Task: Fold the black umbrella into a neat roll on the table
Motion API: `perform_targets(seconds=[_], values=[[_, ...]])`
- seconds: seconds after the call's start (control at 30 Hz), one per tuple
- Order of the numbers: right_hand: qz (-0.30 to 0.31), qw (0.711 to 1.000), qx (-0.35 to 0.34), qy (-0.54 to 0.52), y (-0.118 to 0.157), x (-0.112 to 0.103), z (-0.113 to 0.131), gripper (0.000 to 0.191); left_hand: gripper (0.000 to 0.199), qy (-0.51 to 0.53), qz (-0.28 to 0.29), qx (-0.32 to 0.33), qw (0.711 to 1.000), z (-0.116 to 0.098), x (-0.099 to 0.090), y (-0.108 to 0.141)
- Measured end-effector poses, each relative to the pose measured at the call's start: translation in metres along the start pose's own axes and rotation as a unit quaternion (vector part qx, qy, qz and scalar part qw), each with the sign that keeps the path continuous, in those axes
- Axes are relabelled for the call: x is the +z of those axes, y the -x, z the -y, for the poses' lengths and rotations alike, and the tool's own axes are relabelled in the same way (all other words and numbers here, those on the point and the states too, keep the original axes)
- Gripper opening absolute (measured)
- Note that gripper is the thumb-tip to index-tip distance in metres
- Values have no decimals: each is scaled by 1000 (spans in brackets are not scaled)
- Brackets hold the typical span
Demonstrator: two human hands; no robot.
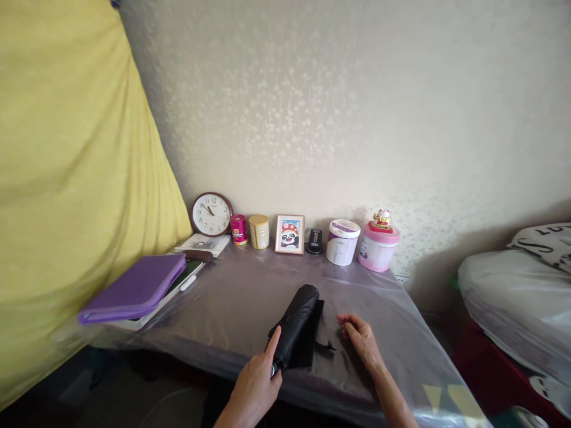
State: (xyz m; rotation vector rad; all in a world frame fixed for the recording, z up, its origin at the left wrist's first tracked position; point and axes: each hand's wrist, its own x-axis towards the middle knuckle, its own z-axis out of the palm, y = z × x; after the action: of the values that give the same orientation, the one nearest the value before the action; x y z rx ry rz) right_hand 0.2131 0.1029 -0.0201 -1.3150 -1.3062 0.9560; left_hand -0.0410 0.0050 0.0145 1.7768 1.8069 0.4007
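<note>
A folded black umbrella (pixel 298 318) lies slanted near the front edge of the table, its rounded end pointing away. My left hand (pixel 263 380) is closed round its near end, with the index finger stretched along the fabric. Under and to the right of the umbrella is a flat black piece (pixel 312 342) with a small strap-like strip beside it. My right hand (pixel 359 337) is to the right of these, apart from the umbrella, its fingers bent and partly curled; whether anything small is between them is hidden.
Along the wall stand a clock (pixel 212 214), a picture frame (pixel 289 234), several tins and tubs, and a cat figurine (pixel 382 220). A purple folder (pixel 134 286) lies at the left by a yellow curtain (pixel 80 178). Wrapped bedding (pixel 517 291) is at the right.
</note>
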Motion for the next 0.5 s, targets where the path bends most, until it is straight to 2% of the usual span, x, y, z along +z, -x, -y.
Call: perform_targets(seconds=[0.07,0.13,0.2,0.23,0.3,0.37,0.4,0.43,0.5], values=[[4,1000,8,-1,1,-1,-2,25,71,167,61,-46,983,3,-7,-4],[10,1000,9,-1,2,-2,-2,26,72,304,108,-80,943,10,-13,-7],[15,1000,8,9,3,-1,0,26,72,365,116,-88,920,18,-18,-9],[17,1000,7,18,4,-1,1,27,71,368,103,-95,919,21,-21,-10],[20,999,1,39,5,-1,2,28,70,307,46,-105,945,27,-25,-7],[18,998,-7,58,5,0,2,28,65,154,-47,-81,984,29,-27,-2],[16,998,-10,66,6,0,2,28,63,54,-89,-61,993,27,-26,1],[13,997,-12,75,6,0,2,28,63,-44,-121,-38,991,25,-25,4],[8,996,-11,88,7,0,3,28,68,-187,-131,-24,973,19,-19,7]])
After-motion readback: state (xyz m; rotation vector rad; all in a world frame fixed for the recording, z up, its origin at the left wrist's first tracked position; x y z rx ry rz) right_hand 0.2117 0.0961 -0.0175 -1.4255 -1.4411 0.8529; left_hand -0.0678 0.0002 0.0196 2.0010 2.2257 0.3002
